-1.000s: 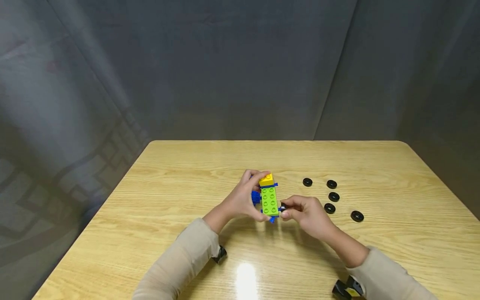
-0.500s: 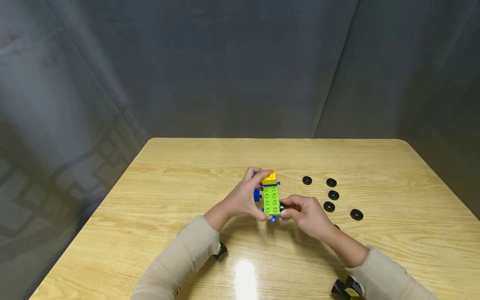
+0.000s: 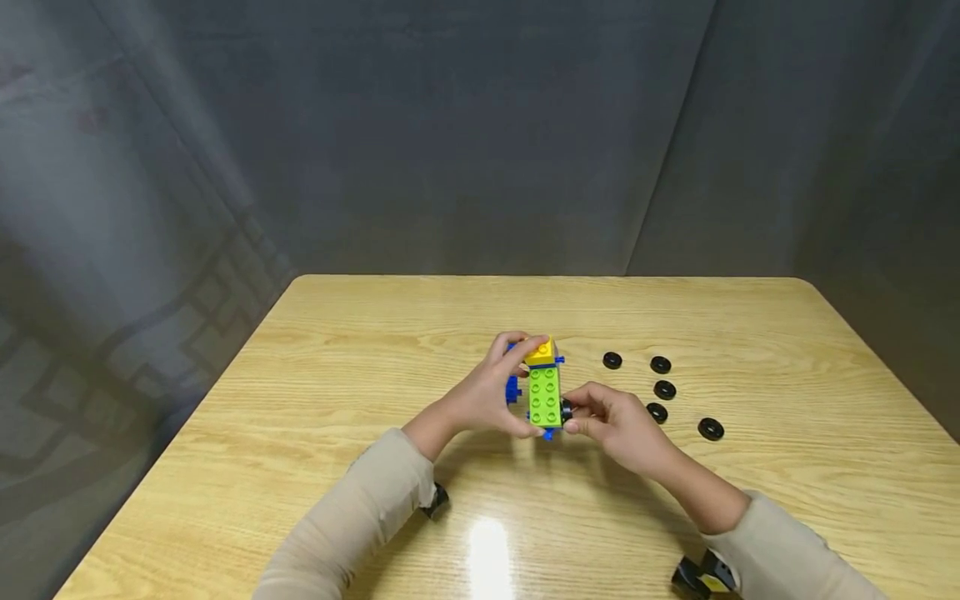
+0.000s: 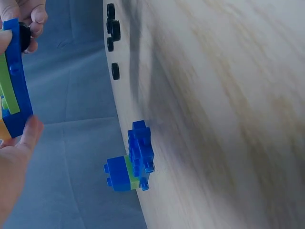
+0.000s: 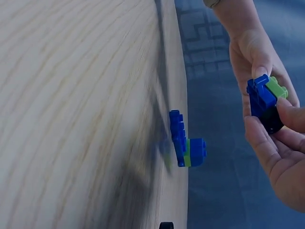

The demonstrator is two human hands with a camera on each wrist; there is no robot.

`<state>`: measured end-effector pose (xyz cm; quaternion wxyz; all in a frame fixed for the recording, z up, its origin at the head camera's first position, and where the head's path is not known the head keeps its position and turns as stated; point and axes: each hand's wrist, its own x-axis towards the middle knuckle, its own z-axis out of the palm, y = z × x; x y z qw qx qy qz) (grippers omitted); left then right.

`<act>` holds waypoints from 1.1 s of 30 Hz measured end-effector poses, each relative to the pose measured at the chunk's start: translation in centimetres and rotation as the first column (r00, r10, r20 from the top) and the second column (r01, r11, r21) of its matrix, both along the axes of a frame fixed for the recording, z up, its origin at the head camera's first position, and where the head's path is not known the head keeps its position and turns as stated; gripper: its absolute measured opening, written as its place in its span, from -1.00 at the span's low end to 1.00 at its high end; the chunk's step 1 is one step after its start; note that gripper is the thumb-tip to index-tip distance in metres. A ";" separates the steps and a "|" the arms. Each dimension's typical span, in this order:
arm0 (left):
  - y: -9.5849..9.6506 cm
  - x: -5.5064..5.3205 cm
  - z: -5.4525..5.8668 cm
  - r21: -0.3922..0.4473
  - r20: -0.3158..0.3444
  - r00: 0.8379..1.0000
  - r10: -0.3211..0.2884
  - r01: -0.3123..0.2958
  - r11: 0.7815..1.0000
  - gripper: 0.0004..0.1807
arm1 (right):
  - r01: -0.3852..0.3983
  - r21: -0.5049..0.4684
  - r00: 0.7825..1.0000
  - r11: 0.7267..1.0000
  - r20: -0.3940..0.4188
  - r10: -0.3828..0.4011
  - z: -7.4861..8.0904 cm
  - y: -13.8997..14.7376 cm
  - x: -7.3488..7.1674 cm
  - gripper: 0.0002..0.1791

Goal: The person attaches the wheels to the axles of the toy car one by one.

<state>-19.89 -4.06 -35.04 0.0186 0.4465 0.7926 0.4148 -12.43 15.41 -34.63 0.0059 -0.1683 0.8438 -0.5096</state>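
Observation:
My left hand [image 3: 480,404] holds a small vehicle of building blocks [image 3: 545,398] between thumb and fingers, above the table. It has a lime green block, a yellow block at its far end and a blue base with axle stubs. At its near right corner my right hand [image 3: 624,427] pinches a black wheel [image 3: 566,409] against the side. The right wrist view shows this wheel [image 5: 271,120] beside the blue base [image 5: 261,98]. A second build of blue and green blocks [image 4: 140,152] stands on the table, partly hidden behind my left hand in the head view.
Several loose black wheels [image 3: 664,389] lie on the wooden table [image 3: 375,333] to the right. Black wrist camera mounts show by the left sleeve [image 3: 435,500] and the right sleeve [image 3: 705,575]. A grey curtain [image 3: 465,150] hangs behind the table.
The black wheel has moved left along the axle stub, from the stub's outer end to close against the vehicle's side. The left hand keeps its hold, with the vehicle shifted slightly right.

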 end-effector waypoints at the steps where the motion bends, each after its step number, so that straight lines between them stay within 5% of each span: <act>1: 0.0 0.0 0.0 -0.011 0.000 1.000 0.006 -0.006 1.000 0.14 | -0.001 -0.005 1.000 1.000 0.001 0.001 -0.1 0.1 0.0 -0.69; 18: -0.4 0.2 0.1 -0.078 -0.033 0.999 0.036 -0.038 0.996 0.16 | -0.007 -0.002 1.000 1.000 0.029 0.007 -0.7 1.1 -0.3 -0.66; 24: -0.6 0.2 0.1 -0.120 -0.020 0.996 0.088 -0.090 0.989 0.16 | 0.024 0.021 0.999 1.000 0.029 -0.024 -0.8 2.5 -0.2 -0.67; 33: -0.9 0.1 0.3 -0.108 0.018 0.997 0.073 -0.070 0.992 0.16 | 0.095 0.057 0.995 0.994 -0.005 -0.095 -0.7 5.9 0.0 -0.66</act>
